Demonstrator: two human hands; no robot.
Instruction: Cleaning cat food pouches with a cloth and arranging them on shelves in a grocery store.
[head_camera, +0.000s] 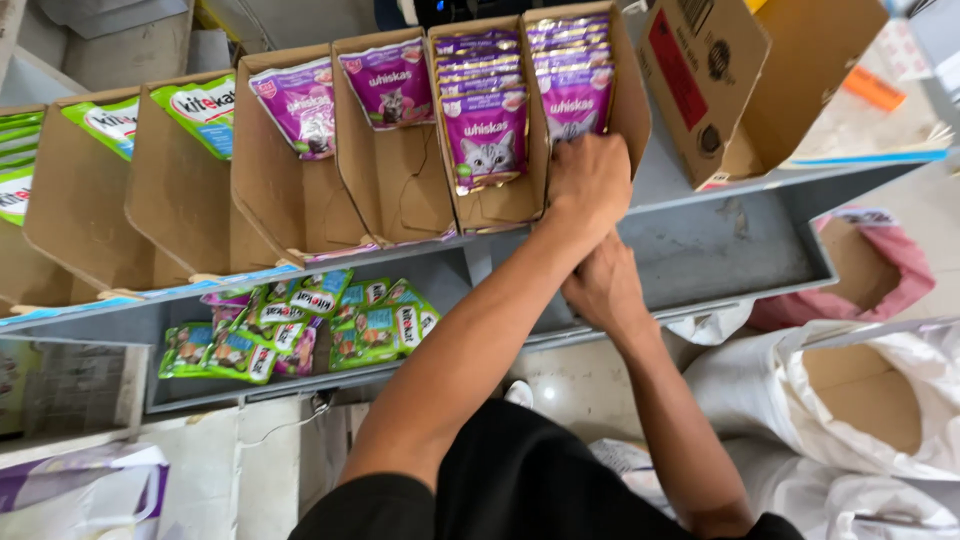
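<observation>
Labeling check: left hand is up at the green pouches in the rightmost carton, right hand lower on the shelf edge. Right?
One thing is wrong: the head view shows the pouches in that carton are purple, not green. The left hand is on them; the right hand is lower by the shelf edge.

Grey metal shelf (700, 250) carries cardboard display trays (400, 170); lower shelf (180, 390) holds loose green pouches (300, 325)
</observation>
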